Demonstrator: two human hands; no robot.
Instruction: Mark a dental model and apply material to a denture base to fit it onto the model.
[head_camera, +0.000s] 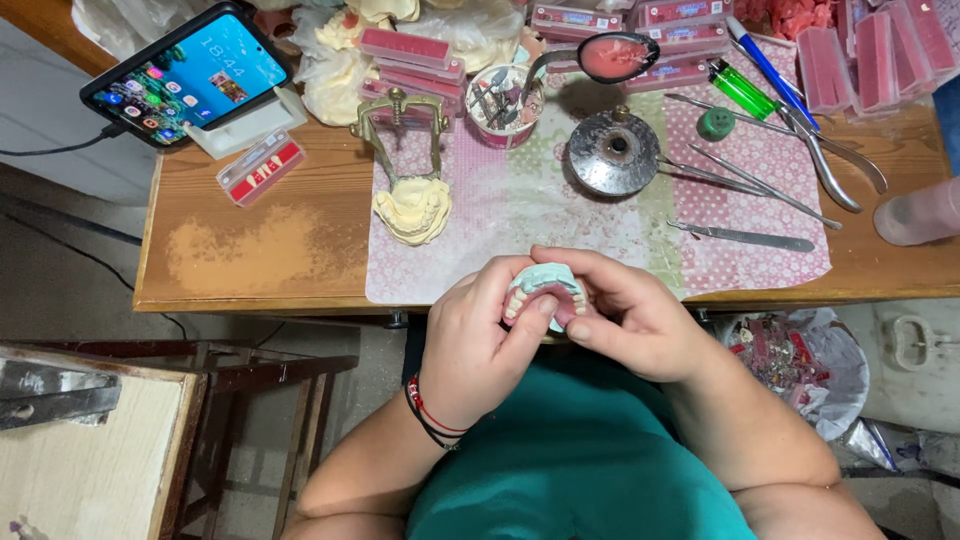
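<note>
Both hands hold one small dental model (545, 285), a pale green cast with a row of white teeth set in pink wax. My left hand (475, 345) grips it from the left, thumb pressed on the teeth. My right hand (625, 315) cups it from the right and behind, with the thumb under the pink wax. The model is held just in front of the wooden table's near edge (250, 295), above my lap.
On the table lie a patterned mat (520, 220), a brass articulator with a yellow plaster cast (410, 195), a round metal dish (612, 152), several metal hand tools (745, 235), a green lighter (742, 90), pink boxes, a cup of burs (503, 105), a phone on a stand (190, 70). A waste bag (800, 360) hangs at the right.
</note>
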